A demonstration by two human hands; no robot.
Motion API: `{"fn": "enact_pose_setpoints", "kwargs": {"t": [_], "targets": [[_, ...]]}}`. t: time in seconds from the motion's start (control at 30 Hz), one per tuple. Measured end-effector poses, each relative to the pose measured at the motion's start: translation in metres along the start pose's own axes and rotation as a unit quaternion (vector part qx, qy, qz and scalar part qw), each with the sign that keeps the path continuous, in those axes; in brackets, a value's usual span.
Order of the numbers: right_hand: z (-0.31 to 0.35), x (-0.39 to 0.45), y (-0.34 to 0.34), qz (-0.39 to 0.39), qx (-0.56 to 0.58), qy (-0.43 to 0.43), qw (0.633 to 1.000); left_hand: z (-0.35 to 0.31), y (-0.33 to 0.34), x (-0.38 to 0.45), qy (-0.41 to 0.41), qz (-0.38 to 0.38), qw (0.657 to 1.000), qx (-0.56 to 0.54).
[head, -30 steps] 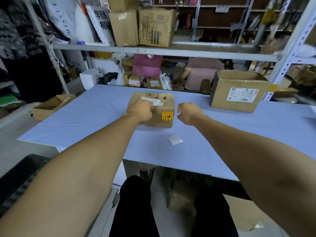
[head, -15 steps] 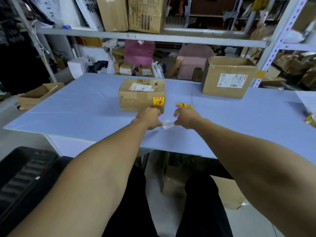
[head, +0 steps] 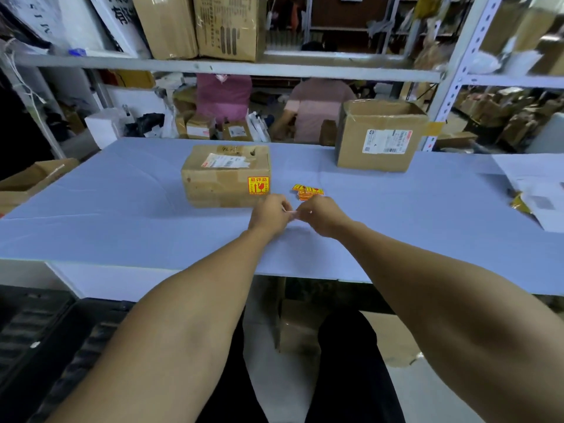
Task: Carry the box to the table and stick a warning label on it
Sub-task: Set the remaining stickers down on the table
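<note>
A small cardboard box (head: 219, 184) stands on the pale blue table (head: 122, 215), with a white shipping slip on top and a yellow-red warning label (head: 258, 185) stuck on its near face at the right. To the box's right lies a small pile of the same yellow labels (head: 307, 191). My left hand (head: 270, 212) and my right hand (head: 320, 214) meet just in front of the box. Between their fingertips they pinch a small white backing paper (head: 292, 212), seen edge-on.
A bigger open cardboard box (head: 378, 138) stands at the table's back right. White papers (head: 537, 184) lie at the right edge. An open carton (head: 27, 181) sits left of the table. Two people sit behind the shelving (head: 232, 67). A black crate (head: 36, 337) is near my left leg.
My left hand left the box top. Both hands came to the white paper on the table and lifted it between them. The pile of yellow labels is now uncovered.
</note>
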State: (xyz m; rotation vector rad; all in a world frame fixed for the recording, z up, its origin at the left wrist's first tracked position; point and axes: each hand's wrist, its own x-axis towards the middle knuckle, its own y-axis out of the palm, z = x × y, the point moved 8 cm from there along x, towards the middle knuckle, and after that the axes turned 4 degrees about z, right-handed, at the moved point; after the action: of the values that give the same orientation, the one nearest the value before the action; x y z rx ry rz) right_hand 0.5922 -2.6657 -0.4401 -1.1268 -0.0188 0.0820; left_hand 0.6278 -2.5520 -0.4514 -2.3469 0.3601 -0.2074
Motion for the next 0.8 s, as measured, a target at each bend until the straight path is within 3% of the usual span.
{"fn": "enact_pose_setpoints", "kwargs": {"t": [0.17,0.3,0.43,0.5,0.6,0.7,0.8], "targets": [[-0.021,-0.011,-0.061,-0.086,0.157,0.034,0.983,-0.056,-0.009,0.018,-0.006,-0.031,0.99,-0.137],[-0.047,-0.016,-0.115,-0.154,0.286,0.054,0.944,-0.103,-0.004,0.04,0.025,0.007,0.967,-0.252],[-0.078,-0.009,-0.161,-0.195,0.343,0.079,0.916,-0.15,0.007,0.065,0.068,0.08,0.93,-0.353],[-0.095,-0.002,-0.181,-0.226,0.355,0.088,0.903,-0.171,0.01,0.078,0.074,0.096,0.911,-0.395],[-0.108,0.012,-0.211,-0.262,0.297,0.071,0.915,-0.194,0.01,0.106,0.034,0.089,0.889,-0.448],[-0.112,0.031,-0.241,-0.256,0.318,0.013,0.912,-0.214,0.008,0.139,-0.018,0.1,0.865,-0.492],[-0.125,0.054,-0.267,-0.252,0.298,0.015,0.921,-0.23,0.01,0.175,-0.032,0.119,0.86,-0.496]]}}
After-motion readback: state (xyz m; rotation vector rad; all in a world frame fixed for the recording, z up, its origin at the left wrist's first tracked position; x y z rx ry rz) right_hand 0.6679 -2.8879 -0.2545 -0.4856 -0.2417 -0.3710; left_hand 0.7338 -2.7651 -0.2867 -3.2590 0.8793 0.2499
